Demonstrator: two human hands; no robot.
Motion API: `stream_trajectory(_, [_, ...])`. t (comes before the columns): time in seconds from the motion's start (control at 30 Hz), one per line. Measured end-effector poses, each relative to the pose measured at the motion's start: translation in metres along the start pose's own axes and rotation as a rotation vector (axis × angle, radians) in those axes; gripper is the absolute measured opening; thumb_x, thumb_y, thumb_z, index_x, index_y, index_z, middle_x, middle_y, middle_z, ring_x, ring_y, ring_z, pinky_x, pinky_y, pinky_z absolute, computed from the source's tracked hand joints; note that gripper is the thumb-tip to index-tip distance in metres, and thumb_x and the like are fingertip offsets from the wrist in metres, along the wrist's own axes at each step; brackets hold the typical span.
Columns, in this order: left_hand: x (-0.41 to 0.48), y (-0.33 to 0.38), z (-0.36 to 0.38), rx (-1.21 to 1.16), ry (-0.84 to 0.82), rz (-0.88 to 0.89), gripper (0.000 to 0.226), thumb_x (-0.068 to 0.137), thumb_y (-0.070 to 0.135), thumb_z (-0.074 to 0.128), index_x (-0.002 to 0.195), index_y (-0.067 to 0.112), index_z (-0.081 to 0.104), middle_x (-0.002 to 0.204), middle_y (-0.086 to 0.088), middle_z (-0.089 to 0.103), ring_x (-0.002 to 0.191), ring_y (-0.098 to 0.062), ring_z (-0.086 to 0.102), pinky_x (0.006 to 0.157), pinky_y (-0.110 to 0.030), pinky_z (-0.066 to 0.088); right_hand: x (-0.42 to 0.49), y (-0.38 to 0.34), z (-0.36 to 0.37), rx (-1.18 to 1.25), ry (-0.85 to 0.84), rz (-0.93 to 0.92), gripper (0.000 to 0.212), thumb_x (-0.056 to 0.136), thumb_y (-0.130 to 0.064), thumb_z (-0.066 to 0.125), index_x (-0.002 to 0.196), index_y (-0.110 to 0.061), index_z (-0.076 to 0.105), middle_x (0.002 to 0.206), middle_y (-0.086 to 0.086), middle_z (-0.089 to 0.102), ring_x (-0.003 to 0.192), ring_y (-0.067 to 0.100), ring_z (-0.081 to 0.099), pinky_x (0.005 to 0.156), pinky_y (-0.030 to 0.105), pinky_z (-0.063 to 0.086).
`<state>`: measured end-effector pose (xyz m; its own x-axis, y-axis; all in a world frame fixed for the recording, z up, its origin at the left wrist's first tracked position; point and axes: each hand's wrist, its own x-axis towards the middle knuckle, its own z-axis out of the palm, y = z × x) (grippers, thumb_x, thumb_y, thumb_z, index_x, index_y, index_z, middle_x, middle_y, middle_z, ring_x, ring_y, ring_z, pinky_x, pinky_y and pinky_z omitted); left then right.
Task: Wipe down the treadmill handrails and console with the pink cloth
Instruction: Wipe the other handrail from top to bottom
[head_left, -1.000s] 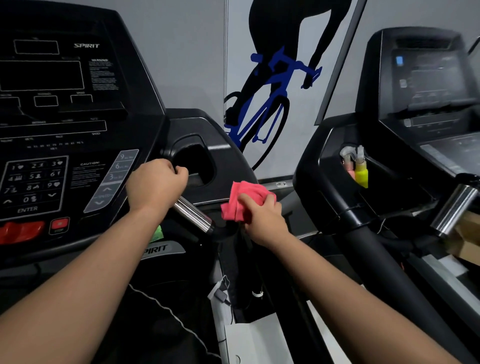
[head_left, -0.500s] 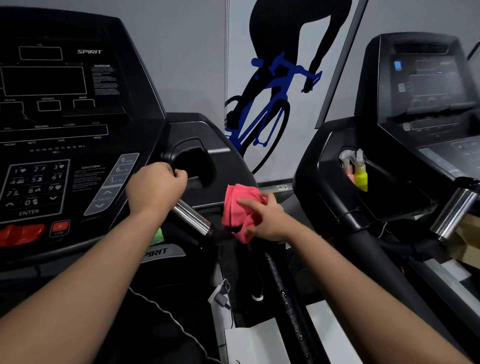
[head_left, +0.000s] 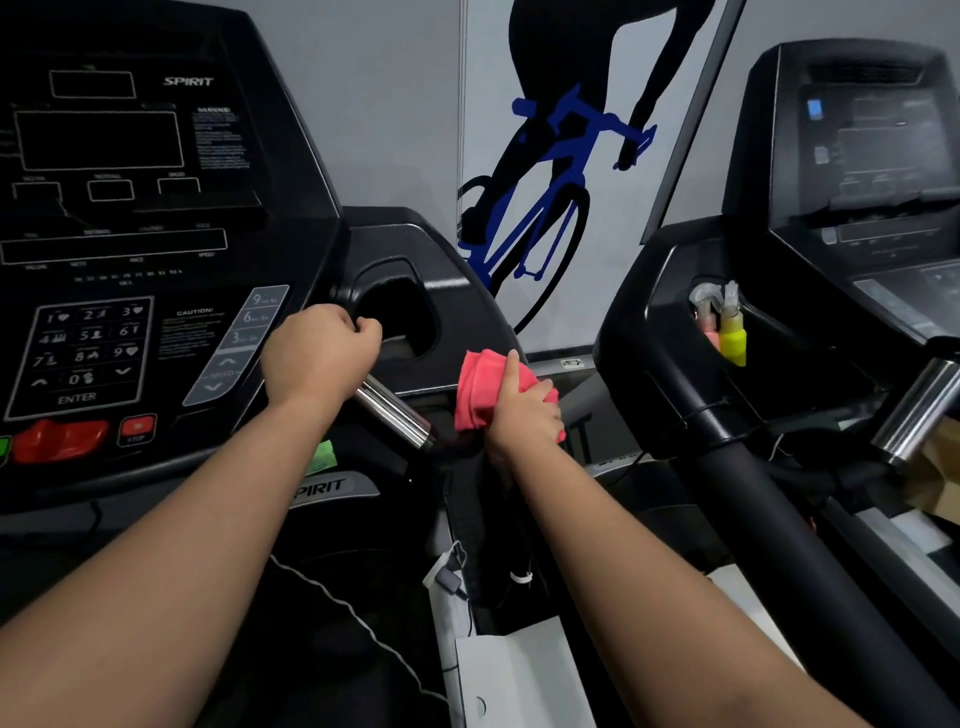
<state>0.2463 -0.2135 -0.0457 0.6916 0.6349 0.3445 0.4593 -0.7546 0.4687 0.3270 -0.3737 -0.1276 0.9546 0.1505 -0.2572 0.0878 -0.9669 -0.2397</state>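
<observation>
Two treadmill consoles (head_left: 130, 208), two chrome handrail grips (head_left: 395, 413), two hands (head_left: 319, 353), one pink cloth (head_left: 480, 384), two spray bottles (head_left: 732, 338) in the right console's corner pocket and one cyclist poster (head_left: 561, 156) are counted.

Cyclist poster (head_left: 550, 171) on grey wall (head_left: 384, 104): black rider silhouette, blue bike. R of poster stands a 2nd treadmill (head_left: 852, 156), black, small blue icon on its screen. In its cup pocket, below-R of poster, a yellow spray bottle (head_left: 732, 338) is upright, w/ a pink bottle (head_left: 707, 332) just beside it on the poster side. Far R and lower than poster, brown cardboard box (head_left: 935, 467), partly cut by frame edge. Straight below poster, white paper item (head_left: 519, 680), sheet or bag, can't tell. Below-L of poster, small green tag (head_left: 322, 454), detail unclear.
</observation>
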Motion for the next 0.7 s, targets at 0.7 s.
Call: stream_trajectory(0.7, [-0.002, -0.002, -0.002, -0.057, -0.015, 0.005, 0.036, 0.087, 0.032, 0.048, 0.060, 0.009, 0.055, 0.058, -0.006, 0.056, 0.058, -0.024, 0.054, 0.047, -0.027, 0.033, 0.019, 0.013, -0.013, 0.132, 0.004, -0.185, 0.088, 0.088, -0.030, 0.054, 0.151, -0.014, -0.005, 0.140, 0.028, 0.035, 0.123, 0.041, 0.044, 0.098, 0.044, 0.038])
